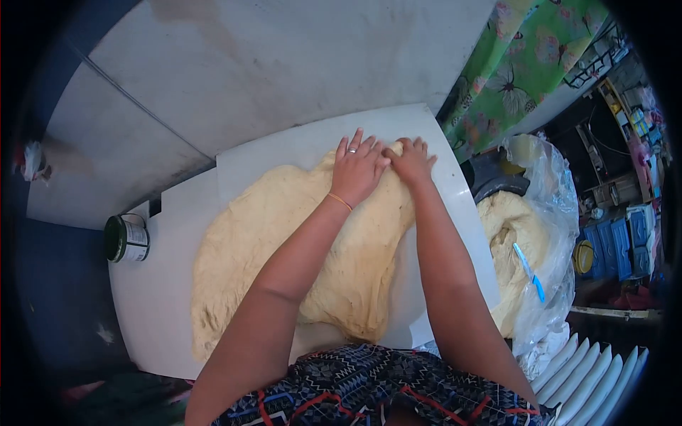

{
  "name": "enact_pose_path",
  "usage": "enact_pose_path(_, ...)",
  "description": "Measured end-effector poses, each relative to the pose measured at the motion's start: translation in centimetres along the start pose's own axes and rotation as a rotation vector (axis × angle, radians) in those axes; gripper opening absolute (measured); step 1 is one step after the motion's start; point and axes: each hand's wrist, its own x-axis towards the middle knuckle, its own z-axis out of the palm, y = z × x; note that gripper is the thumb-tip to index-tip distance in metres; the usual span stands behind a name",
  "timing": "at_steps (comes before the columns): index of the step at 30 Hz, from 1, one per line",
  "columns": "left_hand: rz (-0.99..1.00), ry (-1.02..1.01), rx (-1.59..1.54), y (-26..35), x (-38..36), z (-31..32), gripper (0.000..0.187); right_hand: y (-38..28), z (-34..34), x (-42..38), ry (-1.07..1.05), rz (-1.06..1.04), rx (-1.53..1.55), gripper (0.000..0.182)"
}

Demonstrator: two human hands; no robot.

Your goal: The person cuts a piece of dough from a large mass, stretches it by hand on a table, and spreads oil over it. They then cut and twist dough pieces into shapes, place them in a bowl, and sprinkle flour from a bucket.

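Green butterfly-print curtain, dark green tub

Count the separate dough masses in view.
2: one spread on the white table, left hand and right hand at its far edge; another to the right, by clear plastic and a blue knife. Plastic may hide more.

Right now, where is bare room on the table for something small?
Bare table shows between the green tub and the dough, plus a narrow strip between the right arm and the table's edge. Crowded: the middle, with dough, left hand and right hand.
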Motion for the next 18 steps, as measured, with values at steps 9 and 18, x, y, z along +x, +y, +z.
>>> enact_pose_path(9,-0.123,-0.229,0.274,-2.8,3.4,0.4,0.056,3.1,-1.3,0.6,0.198,-0.042,0.802,0.060)
enact_pose_path(18,0.016,-0.148,0.157,1.1,-1.0,-2.5,0.050,5.0,-3.5,-14.1,-0.176,-0.516,0.100,0.072)
